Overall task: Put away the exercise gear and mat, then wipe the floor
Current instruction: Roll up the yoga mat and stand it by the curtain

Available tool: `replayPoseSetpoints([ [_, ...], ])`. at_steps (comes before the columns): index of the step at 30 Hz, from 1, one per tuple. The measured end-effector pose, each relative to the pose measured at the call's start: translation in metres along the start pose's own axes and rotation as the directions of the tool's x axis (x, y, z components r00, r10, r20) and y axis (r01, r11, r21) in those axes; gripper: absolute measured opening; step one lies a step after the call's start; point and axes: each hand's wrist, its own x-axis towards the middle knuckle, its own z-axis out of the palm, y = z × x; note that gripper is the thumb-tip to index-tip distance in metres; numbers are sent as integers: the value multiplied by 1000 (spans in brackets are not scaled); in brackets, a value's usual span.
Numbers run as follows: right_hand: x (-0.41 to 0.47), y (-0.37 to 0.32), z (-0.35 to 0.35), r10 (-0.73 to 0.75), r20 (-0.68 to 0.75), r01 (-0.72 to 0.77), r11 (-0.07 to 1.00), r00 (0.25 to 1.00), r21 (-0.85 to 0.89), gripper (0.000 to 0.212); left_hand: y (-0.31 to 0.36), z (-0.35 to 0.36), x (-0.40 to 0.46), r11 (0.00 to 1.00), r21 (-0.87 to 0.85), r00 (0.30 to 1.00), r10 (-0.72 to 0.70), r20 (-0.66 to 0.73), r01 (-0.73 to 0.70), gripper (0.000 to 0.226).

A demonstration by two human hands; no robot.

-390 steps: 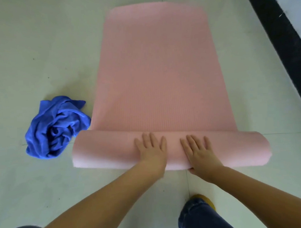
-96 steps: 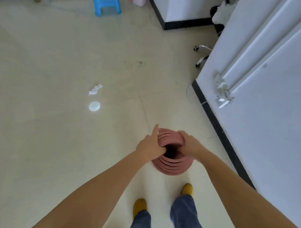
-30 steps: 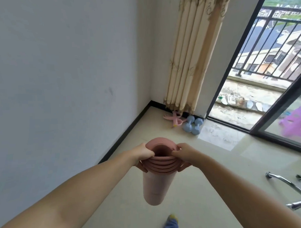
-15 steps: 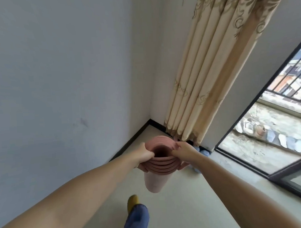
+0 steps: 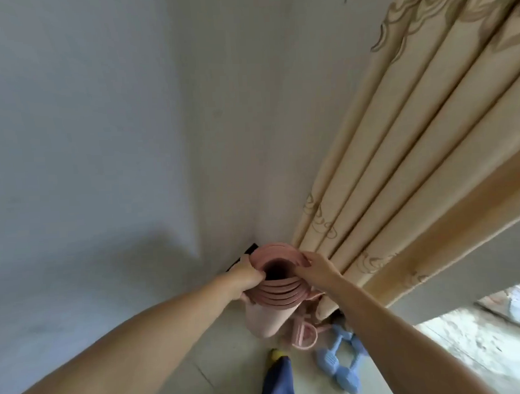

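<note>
The rolled pink mat [image 5: 267,317] stands upright in the room's corner, its spiral top end facing me. My left hand [image 5: 248,274] grips the top rim on the left, thumb hooked into the hollow core. My right hand [image 5: 315,267] pinches the rim on the right. Whether the mat's lower end touches the floor is hidden. On the floor just right of the mat lie a pink handled exerciser [image 5: 305,335] and two blue dumbbells [image 5: 339,362].
A white wall [image 5: 103,143] with a black skirting [image 5: 249,253] runs on the left. A beige patterned curtain [image 5: 399,162] hangs right behind the mat. A window sill area [image 5: 494,345] shows at the lower right. My foot in a yellow shoe [image 5: 276,355] stands below the mat.
I have carried the mat closer into the corner; the wall and curtain now fill the view, and the dumbbells and pink exerciser lie right beside the mat. Both hands keep their hold.
</note>
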Motion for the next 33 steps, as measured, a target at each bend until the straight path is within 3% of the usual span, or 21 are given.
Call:
replayPoseSetpoints([
  [7,157,-15,-21,-30,95,37,996,995,-80,45,56,-4,127,985,-148,986,-103,-129,83,57],
  [12,266,-8,-5,19,52,-18,1000,998,-20,35,83,-8,224,999,-5,981,-52,-187,52,60],
  [19,376,22,38,100,-124,-114,987,987,-111,44,83,-17,354,979,165,976,-89,-196,123,60],
  [25,413,27,40,59,-148,-78,988,987,-130,47,87,-16,386,980,113,970,-141,-200,166,69],
  [30,392,27,39,117,-109,-127,987,987,-97,57,74,-14,364,973,43,956,-213,-204,226,96],
  [33,372,30,41,166,-75,-170,984,983,-46,62,63,-10,350,969,3,952,-244,-187,248,90],
])
